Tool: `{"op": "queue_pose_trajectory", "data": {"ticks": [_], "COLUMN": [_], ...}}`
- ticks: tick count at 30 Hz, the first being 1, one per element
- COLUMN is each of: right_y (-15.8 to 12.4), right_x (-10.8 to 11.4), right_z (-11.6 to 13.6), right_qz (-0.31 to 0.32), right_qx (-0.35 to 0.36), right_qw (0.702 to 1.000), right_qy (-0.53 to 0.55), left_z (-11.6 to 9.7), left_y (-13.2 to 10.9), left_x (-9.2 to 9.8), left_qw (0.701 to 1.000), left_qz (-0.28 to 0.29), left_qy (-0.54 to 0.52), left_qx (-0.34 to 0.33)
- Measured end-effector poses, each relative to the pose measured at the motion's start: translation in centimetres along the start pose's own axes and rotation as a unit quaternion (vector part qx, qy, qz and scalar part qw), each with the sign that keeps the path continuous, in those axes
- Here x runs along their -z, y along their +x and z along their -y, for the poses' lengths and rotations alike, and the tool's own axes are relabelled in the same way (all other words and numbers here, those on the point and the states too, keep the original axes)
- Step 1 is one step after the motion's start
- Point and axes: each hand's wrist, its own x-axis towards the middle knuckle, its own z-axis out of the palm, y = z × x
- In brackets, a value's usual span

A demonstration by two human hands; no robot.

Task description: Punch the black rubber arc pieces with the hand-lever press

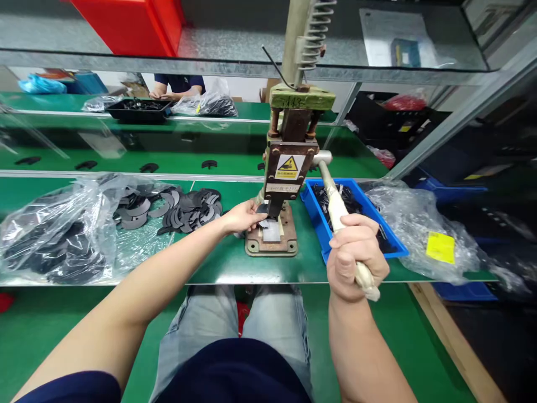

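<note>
A hand press with a warning label stands upright on the green bench. My right hand is wrapped round the press lever, whose grip is covered in pale wrapping. My left hand pinches a dark curved plastic piece at the foot of the press ram, above the metal plate on the press base. Fingers and ram hide part of that piece. Left of my hand lies a pile of similar black curved pieces.
A clear plastic bag of dark pieces lies at the left. A blue bin of small black parts stands right of the press, beside another plastic bag. Spaced curved parts lie on the green strip behind. Across it sits a person.
</note>
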Motion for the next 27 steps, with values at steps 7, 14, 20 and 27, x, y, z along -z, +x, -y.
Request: {"op": "queue_pose_trajectory", "data": {"ticks": [7,14,20,27], "right_y": [-0.1,-0.1,-0.1,-0.1], "right_x": [-0.2,-0.4,0.4,0.1], "right_z": [-0.2,-0.4,-0.5,-0.8], "right_qz": [-0.010,-0.024,0.005,0.000], "right_qx": [-0.002,0.008,0.002,0.005], "right_qw": [1.000,1.000,1.000,1.000], "right_qy": [0.013,0.010,0.002,0.003], "left_z": [-0.3,-0.3,-0.6,-0.1], "left_y": [0.7,2.4,1.8,-0.7], "left_x": [-0.7,-0.5,-0.4,7.6], "left_qw": [0.999,0.995,0.997,0.980], "left_qz": [0.013,0.018,0.041,0.030], "left_qy": [0.033,0.047,0.043,0.176], "left_qx": [0.034,0.088,0.040,-0.089]}}
